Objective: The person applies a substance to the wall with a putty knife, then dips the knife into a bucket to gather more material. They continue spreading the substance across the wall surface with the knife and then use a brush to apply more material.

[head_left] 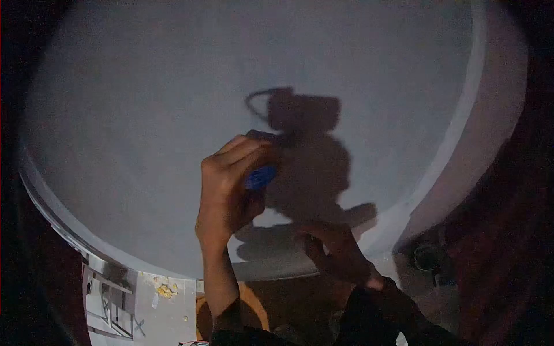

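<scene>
Left hand [228,184] gripping blue tool [259,177] — against grey wall [144,104], no writing legible

wall [173,86]: pale grey | tool [259,176]: blue | sleeve [375,305]: black

The left hand [231,184] presses a block [260,176] on the wall [144,104]. The right hand [337,251] lies on the wall, lower and right.
</scene>
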A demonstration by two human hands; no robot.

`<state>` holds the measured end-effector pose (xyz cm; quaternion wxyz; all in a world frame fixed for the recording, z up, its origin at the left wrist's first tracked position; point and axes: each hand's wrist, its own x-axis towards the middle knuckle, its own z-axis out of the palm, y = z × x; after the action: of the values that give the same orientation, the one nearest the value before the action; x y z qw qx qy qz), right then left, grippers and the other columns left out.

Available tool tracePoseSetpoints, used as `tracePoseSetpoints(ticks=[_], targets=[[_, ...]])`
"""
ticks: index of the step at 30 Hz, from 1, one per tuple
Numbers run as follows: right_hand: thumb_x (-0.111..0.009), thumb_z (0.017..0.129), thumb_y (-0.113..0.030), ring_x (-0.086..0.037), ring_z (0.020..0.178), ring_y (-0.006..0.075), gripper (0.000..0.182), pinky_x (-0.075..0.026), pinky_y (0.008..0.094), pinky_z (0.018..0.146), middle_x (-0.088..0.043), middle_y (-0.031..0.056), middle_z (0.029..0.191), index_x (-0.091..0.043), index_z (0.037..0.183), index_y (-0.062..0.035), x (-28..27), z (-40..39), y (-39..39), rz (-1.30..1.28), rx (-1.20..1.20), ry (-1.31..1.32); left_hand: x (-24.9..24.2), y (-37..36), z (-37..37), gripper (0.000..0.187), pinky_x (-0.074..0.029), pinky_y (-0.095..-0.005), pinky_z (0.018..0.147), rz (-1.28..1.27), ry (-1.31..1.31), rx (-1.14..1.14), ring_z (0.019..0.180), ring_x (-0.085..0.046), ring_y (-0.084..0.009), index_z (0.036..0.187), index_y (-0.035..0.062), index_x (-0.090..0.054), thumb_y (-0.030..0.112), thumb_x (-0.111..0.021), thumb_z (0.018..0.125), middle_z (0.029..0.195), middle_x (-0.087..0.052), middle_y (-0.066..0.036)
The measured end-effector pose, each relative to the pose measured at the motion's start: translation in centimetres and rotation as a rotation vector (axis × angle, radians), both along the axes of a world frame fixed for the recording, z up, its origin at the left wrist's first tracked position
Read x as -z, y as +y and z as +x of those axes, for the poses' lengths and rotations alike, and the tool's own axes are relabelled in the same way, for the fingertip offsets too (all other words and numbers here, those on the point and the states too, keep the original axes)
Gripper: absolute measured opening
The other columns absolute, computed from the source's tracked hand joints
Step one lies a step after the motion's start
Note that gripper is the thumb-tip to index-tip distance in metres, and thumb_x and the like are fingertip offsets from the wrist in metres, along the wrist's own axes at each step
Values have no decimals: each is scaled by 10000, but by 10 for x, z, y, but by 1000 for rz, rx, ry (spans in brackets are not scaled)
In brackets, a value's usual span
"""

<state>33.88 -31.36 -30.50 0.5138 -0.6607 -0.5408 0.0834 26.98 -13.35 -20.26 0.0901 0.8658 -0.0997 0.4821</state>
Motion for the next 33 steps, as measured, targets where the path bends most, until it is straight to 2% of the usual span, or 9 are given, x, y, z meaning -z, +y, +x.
tracePoseSetpoints(ticks=[6, 9, 13, 15, 18, 21, 24, 29, 33], targets=[[-507, 881, -171, -592, 615, 175, 214, -471, 311, 577, -615, 129, 760, -609, 952, 4, -3, 4, -3, 28, -19, -50, -7, -2, 12, 343, -520, -319, 698, 226, -489, -99, 825, -626, -232, 832, 92, -681, 21, -706, 497, 877, -671, -60], [-507, 883, -171, -595, 617, 172, 211, -476, 314, 583, -627, 134, 784, -611, 959, -5, 0, 4, -3, 58, -13, -76, -15, -12, 5, 252, -509, -334, 731, 300, -670, -251, 846, -627, -236, 822, 105, -696, 77, -688, 571, 885, -680, -57], [-507, 882, -158, -603, 627, 166, 200, -479, 316, 585, -633, 128, 784, -610, 974, -12, -1, 6, -6, 51, -24, -82, -19, -2, -1, 220, -498, -343, 768, 389, -643, -372, 895, -626, -236, 845, 87, -700, 61, -690, 626, 903, -686, -62], [-506, 884, -154, -607, 631, 168, 197, -480, 318, 585, -633, 126, 778, -612, 972, -13, -3, 8, -8, 3, -35, -46, -19, -6, 14, 245, -512, -323, 731, 283, -737, -316, 865, -629, -210, 835, 125, -704, 107, -689, 592, 894, -689, -21], [-506, 887, -147, -609, 630, 173, 190, -481, 317, 585, -636, 121, 773, -615, 968, -14, -3, 9, -12, -69, -30, -31, -17, -7, 19, 158, -498, -324, 770, 260, -598, -256, 887, -628, -241, 803, 65, -688, 64, -678, 646, 840, -679, -49], [-513, 881, -135, -605, 621, 174, 175, -479, 312, 584, -636, 114, 770, -616, 965, -22, -6, 13, -8, -34, -16, -110, -21, -11, 21, 210, -539, -292, 664, 202, -465, -270, 878, -621, -193, 778, 130, -687, 97, -711, 573, 861, -679, 2], [-512, 882, -136, -602, 618, 176, 167, -476, 313, 583, -629, 112, 756, -613, 962, -30, 0, 17, -5, 37, -23, -147, -27, -21, 5, 247, -542, -293, 658, 170, -340, -215, 885, -617, -196, 776, 131, -683, 98, -729, 535, 839, -670, -1], [-521, 880, -147, -607, 623, 186, 173, -481, 323, 591, -631, 116, 769, -612, 968, -29, -12, 15, -7, -106, -30, -102, -33, -20, 3, 265, -537, -299, 667, 230, -514, -224, 875, -620, -214, 784, 113, -687, 89, -734, 524, 848, -671, -10], [-525, 867, -140, -616, 630, 198, 188, -483, 317, 598, -641, 118, 777, -615, 992, -34, -10, 14, 1, -18, -33, -98, -35, -6, 16, 247, -533, -305, 680, 277, -698, -240, 873, -621, -225, 795, 100, -689, 74, -727, 552, 867, -668, -25]])
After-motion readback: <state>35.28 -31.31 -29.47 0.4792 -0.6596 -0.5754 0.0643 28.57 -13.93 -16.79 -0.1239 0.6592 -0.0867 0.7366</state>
